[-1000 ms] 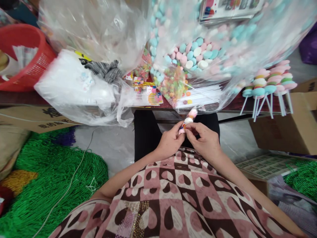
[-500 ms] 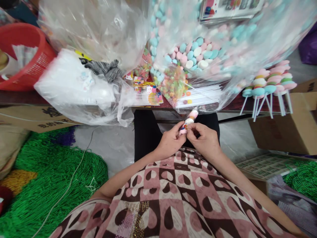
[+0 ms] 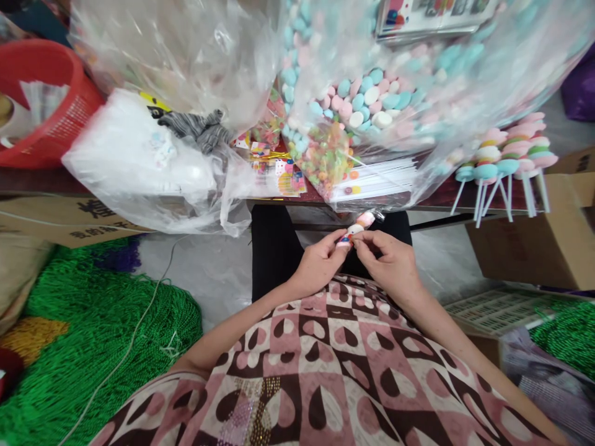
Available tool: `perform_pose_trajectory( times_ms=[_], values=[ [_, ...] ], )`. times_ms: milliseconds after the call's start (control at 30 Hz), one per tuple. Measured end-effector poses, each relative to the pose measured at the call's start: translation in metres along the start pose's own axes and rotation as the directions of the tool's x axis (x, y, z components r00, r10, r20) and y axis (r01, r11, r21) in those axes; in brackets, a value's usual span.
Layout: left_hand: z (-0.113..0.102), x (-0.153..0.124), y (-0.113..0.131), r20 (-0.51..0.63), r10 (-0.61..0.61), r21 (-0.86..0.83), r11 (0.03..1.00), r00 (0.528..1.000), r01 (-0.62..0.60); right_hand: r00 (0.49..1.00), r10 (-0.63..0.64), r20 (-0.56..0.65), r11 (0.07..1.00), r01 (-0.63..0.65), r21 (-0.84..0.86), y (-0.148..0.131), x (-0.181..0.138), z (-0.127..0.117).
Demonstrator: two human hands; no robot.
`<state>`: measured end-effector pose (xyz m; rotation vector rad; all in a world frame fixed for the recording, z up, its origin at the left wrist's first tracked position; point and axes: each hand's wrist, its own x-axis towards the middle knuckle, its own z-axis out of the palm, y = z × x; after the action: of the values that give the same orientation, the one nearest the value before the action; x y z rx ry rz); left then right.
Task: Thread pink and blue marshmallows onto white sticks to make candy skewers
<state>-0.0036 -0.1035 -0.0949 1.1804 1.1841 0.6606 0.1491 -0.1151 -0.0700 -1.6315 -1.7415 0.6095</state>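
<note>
Between my hands, just off the table's front edge, is a marshmallow skewer (image 3: 357, 228) in a clear printed wrapper, tilted up to the right. My left hand (image 3: 320, 263) is closed around its lower end. With thumb and forefinger pinched, my right hand (image 3: 388, 257) grips the wrapper's side near the printed part. On the table beyond lie white sticks (image 3: 383, 179), a bag of small gummy rings (image 3: 332, 158) and a large clear bag of pink, white and blue marshmallows (image 3: 372, 96). Printed wrappers (image 3: 279, 176) lie to the left of the sticks.
Finished-looking marshmallow skewers (image 3: 506, 152) stick out over the table's right edge. A red basket (image 3: 81, 93) and a white plastic bag (image 3: 139, 155) stand at the left. Green bead strings (image 3: 116, 328) cover the floor on the left; a cardboard box (image 3: 534, 235) is on the right.
The wrapped marshmallow skewer has tipped further to the right, its upper end now lower. My right hand has shifted slightly right, still pinching at the wrapper.
</note>
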Motion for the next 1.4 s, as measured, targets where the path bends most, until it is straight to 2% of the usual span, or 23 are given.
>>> perform_pose_trajectory(
  times_ms=[233,600,800,900,1000,1100,1233,1333,1400],
  values=[
    [-0.001,0.0,0.001,0.001,0.034,0.089,0.995,0.999,-0.034,0.999,-0.034,0.026,0.991,0.037,-0.125,0.005,-0.003,0.003],
    [-0.004,-0.004,0.006,0.001,0.018,0.158,0.987,1.0,-0.018,0.993,-0.114,0.024,0.959,0.116,-0.257,0.006,-0.002,0.006],
    [-0.008,-0.002,0.004,-0.004,0.022,0.25,0.968,1.0,-0.02,0.979,-0.192,0.072,0.934,0.204,-0.293,0.004,-0.005,0.009],
    [-0.012,-0.004,0.004,0.052,0.028,0.122,0.992,0.998,-0.034,0.966,-0.25,0.072,0.924,0.26,-0.281,-0.001,-0.007,0.009],
    [-0.021,-0.011,0.007,0.249,-0.067,-0.146,0.984,0.966,0.105,0.943,-0.328,0.045,0.919,0.33,-0.217,-0.009,-0.007,0.004],
    [-0.031,-0.02,0.011,0.371,-0.086,-0.399,0.884,0.924,0.243,0.911,-0.407,0.064,0.897,0.412,-0.16,-0.021,-0.004,-0.001],
    [-0.036,-0.019,0.017,0.317,-0.083,-0.541,0.802,0.945,0.252,0.875,-0.472,0.108,0.868,0.483,-0.115,-0.031,0.007,-0.005],
    [-0.036,-0.009,0.028,0.249,-0.052,-0.618,0.76,0.967,0.2,0.891,-0.44,0.111,0.892,0.448,-0.061,-0.036,0.019,-0.009],
    [-0.036,-0.001,0.04,0.215,-0.022,-0.685,0.709,0.976,0.167,0.922,-0.383,0.06,0.922,0.385,-0.029,-0.037,0.024,-0.013]
  ],
)
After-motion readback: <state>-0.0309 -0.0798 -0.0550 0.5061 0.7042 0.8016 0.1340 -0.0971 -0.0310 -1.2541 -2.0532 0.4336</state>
